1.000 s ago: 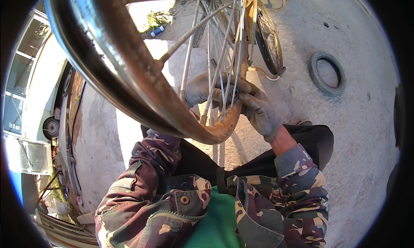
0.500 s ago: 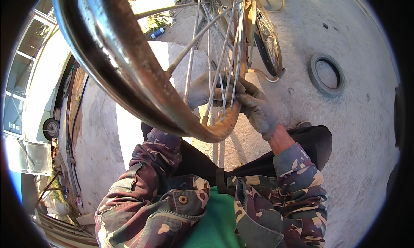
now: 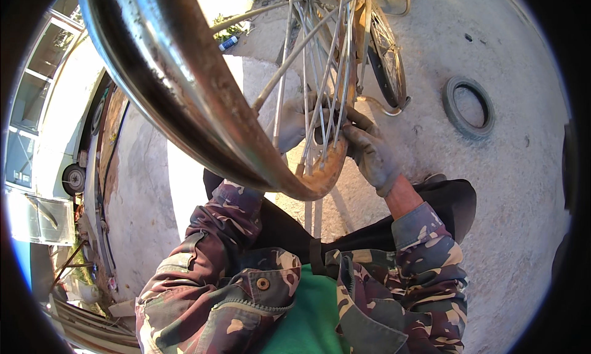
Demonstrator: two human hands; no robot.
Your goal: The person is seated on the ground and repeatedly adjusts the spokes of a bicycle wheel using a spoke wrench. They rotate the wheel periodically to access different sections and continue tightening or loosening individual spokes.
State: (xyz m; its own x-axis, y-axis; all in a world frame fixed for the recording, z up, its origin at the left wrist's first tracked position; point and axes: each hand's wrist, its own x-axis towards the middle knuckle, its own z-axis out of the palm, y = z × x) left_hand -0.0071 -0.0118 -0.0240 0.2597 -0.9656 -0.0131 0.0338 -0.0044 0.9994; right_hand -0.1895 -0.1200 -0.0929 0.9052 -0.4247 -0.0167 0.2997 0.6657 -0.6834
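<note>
Where spokes (image 3: 271, 88) meet rim (image 3: 184, 95), gloved left hand (image 3: 293, 124), gloved right hand (image 3: 373, 156)

Left hand (image 3: 294, 125) in a grey glove reaches behind the thin silvery metal spokes (image 3: 306, 101) of a rust-browned, partly shiny curved metal rim (image 3: 203, 108); the grey-gloved right hand (image 3: 372, 154) bends its fingers close by. A round grey rubber tyre (image 3: 473, 133) lies flat toward the right edge of the pale, rough ground (image 3: 523, 200).
</note>
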